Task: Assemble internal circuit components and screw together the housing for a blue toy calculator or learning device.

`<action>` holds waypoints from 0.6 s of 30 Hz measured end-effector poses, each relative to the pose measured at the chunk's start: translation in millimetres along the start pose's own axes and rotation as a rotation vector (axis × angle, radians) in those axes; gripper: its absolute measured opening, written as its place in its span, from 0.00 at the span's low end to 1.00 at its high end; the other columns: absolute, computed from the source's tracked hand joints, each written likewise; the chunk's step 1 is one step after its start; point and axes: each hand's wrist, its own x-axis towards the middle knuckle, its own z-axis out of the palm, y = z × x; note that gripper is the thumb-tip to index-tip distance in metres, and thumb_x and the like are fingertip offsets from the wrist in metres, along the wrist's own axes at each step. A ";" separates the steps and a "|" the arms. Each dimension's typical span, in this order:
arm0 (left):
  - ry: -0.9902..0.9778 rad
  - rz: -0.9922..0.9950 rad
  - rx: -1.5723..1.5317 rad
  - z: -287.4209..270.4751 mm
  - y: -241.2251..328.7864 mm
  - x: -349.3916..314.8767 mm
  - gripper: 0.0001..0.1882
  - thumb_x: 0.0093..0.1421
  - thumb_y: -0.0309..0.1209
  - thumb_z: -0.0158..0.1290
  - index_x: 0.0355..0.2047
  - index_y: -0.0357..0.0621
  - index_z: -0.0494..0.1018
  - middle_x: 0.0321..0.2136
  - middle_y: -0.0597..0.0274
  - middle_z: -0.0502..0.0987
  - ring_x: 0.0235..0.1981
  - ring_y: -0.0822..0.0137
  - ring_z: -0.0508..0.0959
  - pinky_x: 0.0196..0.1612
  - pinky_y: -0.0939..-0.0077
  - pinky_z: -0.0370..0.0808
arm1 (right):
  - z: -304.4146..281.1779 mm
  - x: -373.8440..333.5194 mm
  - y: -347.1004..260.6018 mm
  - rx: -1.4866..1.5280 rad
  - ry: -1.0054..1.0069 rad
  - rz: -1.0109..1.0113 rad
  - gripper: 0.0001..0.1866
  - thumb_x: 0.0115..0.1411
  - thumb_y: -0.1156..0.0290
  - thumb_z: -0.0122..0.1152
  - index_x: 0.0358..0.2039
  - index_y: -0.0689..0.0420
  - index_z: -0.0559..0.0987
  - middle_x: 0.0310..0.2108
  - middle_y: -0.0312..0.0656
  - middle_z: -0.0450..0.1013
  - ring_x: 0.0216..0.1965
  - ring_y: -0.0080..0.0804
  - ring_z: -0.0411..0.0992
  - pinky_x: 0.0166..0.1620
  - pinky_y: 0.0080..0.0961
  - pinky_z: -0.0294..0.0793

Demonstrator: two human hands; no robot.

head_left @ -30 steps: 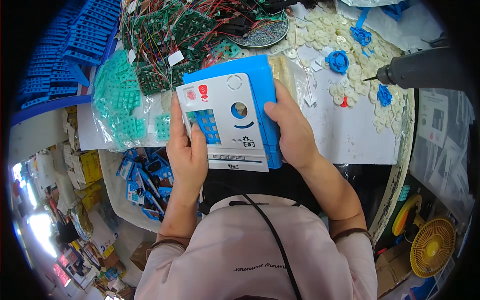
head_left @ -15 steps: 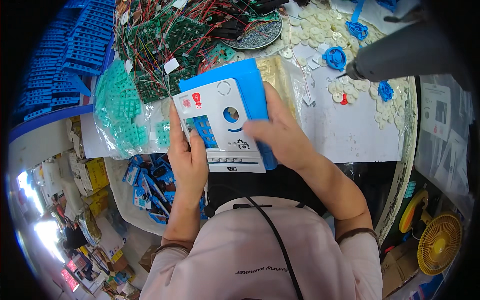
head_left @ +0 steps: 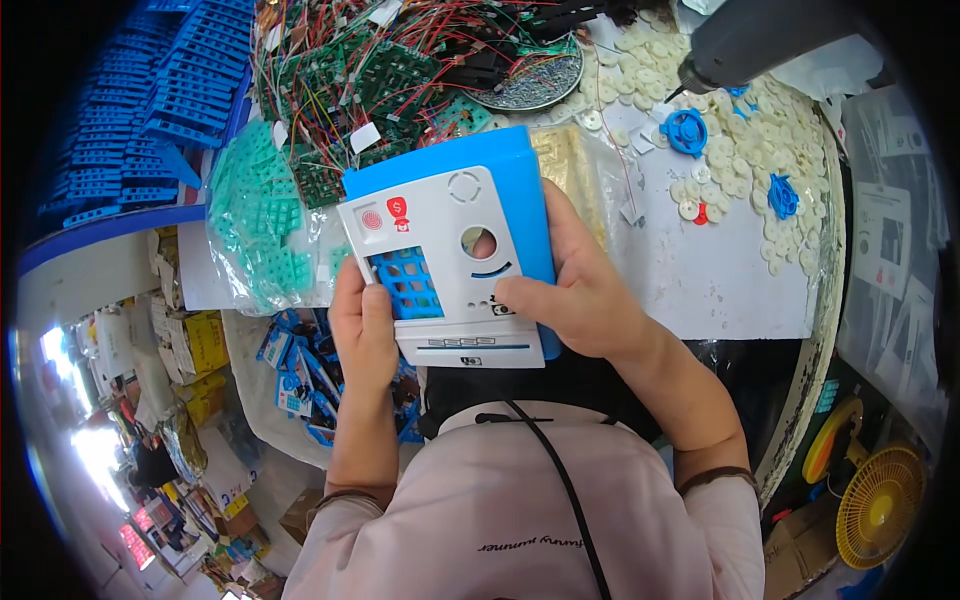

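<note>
Between my hands is a blue plastic housing with a white front panel (head_left: 450, 255), held above the table's near edge. The panel has a round hole, a curved slot and a square window with a blue grid. My left hand (head_left: 365, 325) grips its left side, thumb on the front. My right hand (head_left: 585, 285) clasps the right side; its thumb presses the panel below the curved slot, and a fingertip shows through the round hole. The rest of the right fingers are hidden behind the housing.
Circuit boards with tangled wires (head_left: 370, 95) lie behind, beside teal keypads (head_left: 260, 230) in a clear bag. White discs (head_left: 735, 155) and blue round parts (head_left: 685, 132) spread at right under a dark grey tool (head_left: 760, 50). Blue parts (head_left: 190, 90) are stacked far left.
My right thumb has come down onto the front panel. The housing has shifted slightly lower in view and tilted, and my left hand has slid lower along its side.
</note>
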 end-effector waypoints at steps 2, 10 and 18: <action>0.030 -0.047 -0.048 5.5 1.6 -0.5 0.22 0.72 0.37 0.48 0.59 0.35 0.66 0.42 0.62 0.78 0.40 0.77 0.77 0.42 0.82 0.75 | 1.4 0.6 -3.1 0.023 -0.024 -0.005 0.40 0.59 0.80 0.59 0.69 0.63 0.51 0.60 0.45 0.65 0.60 0.29 0.66 0.62 0.31 0.68; 0.007 -0.044 -0.003 9.9 12.7 15.3 0.13 0.72 0.34 0.46 0.50 0.38 0.70 0.33 0.69 0.75 0.29 0.84 0.71 0.32 0.86 0.69 | -2.7 -10.4 3.4 -0.074 0.050 -0.095 0.40 0.63 0.77 0.63 0.70 0.62 0.51 0.62 0.47 0.65 0.62 0.32 0.65 0.60 0.31 0.72; 0.069 0.007 -0.049 17.7 23.6 20.0 0.14 0.72 0.33 0.46 0.51 0.37 0.70 0.36 0.69 0.76 0.31 0.84 0.71 0.35 0.87 0.69 | 1.6 -20.6 -4.8 0.025 0.029 0.114 0.44 0.60 0.82 0.65 0.70 0.61 0.50 0.61 0.46 0.65 0.56 0.35 0.72 0.50 0.31 0.81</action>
